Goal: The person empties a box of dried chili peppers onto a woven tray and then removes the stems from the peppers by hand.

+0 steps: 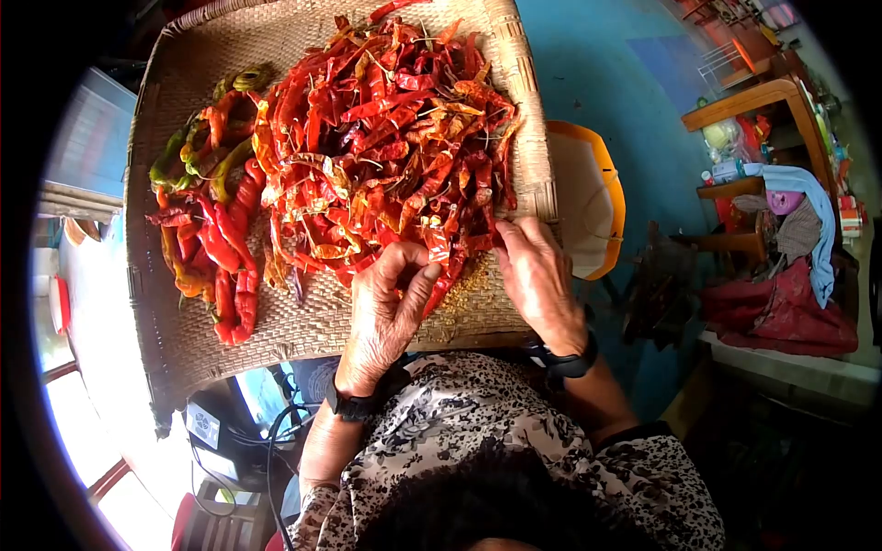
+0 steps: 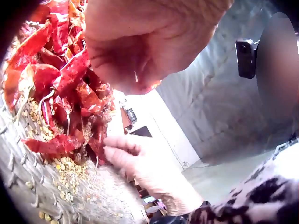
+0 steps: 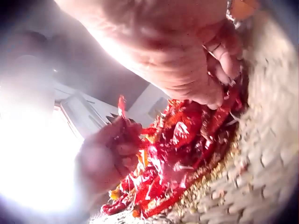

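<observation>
A heap of dried red chilies (image 1: 395,138), some orange-tinged and wrinkled, covers much of a woven tray (image 1: 303,344). At the heap's near edge, my left hand (image 1: 381,298) pinches a red chili piece between thumb and forefinger; a red tip (image 3: 122,106) sticks up from those fingers in the right wrist view. To its right, my right hand (image 1: 537,280) has curled fingers on a dark red chili (image 3: 224,112) low at the heap's border. The palm hides part of that grip. Loose yellow seeds (image 2: 67,175) lie on the weave between the hands.
Fresher red and green peppers (image 1: 220,230) lie along the tray's left side. Beyond the tray's right rim stands an orange-rimmed container (image 1: 606,193) on the blue floor (image 1: 588,64). Cables (image 1: 276,441) hang below the tray's near left. Clothes (image 1: 790,294) are piled at far right.
</observation>
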`<action>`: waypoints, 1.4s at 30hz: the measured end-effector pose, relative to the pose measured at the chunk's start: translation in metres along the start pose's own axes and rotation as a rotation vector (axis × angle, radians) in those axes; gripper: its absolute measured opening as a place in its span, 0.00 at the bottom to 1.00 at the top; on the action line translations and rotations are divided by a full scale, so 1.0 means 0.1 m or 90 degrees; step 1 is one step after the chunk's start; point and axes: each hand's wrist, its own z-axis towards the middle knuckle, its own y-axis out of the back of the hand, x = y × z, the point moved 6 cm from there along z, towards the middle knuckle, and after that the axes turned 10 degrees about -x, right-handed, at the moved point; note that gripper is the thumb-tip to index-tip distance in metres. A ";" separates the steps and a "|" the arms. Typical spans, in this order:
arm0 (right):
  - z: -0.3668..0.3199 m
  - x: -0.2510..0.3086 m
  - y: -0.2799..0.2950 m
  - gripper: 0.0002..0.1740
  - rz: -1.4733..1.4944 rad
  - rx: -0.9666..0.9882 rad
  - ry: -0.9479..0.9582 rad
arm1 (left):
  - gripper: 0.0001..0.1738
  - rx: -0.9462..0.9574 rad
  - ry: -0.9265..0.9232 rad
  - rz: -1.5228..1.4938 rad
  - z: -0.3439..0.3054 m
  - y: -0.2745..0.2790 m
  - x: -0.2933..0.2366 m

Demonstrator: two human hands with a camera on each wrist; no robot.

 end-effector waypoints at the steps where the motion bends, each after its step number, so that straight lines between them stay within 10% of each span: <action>1: -0.02 0.03 -0.03 0.13 -0.044 -0.022 0.019 | 0.05 -0.006 -0.006 0.012 -0.01 0.00 0.00; 16: -0.18 -0.27 0.42 0.05 0.366 0.150 -0.225 | 0.04 -0.011 0.054 -0.016 -0.02 -0.02 0.10; 20: 0.04 -0.65 0.68 0.16 0.272 -0.263 -0.266 | 0.03 0.003 0.048 -0.028 -0.03 -0.07 0.11; 22: 0.11 -0.50 0.78 0.21 0.067 -0.278 -0.191 | 0.04 0.041 0.008 0.031 -0.03 -0.11 -0.03; 24: 0.09 -0.23 0.49 0.19 0.408 -0.106 -0.217 | 0.04 0.035 -0.011 0.041 -0.03 -0.13 -0.02; 28: -0.11 0.26 -0.02 0.11 0.502 0.129 -0.134 | 0.04 0.080 0.014 0.081 -0.05 -0.17 0.04; 36: 0.03 -0.18 0.20 0.06 0.722 -0.058 -0.320 | 0.07 0.114 -0.162 0.331 -0.08 -0.24 0.09; 42: 0.17 -1.08 0.49 0.20 0.460 -0.314 -0.393 | 0.19 0.136 -0.255 0.538 -0.20 -0.40 0.32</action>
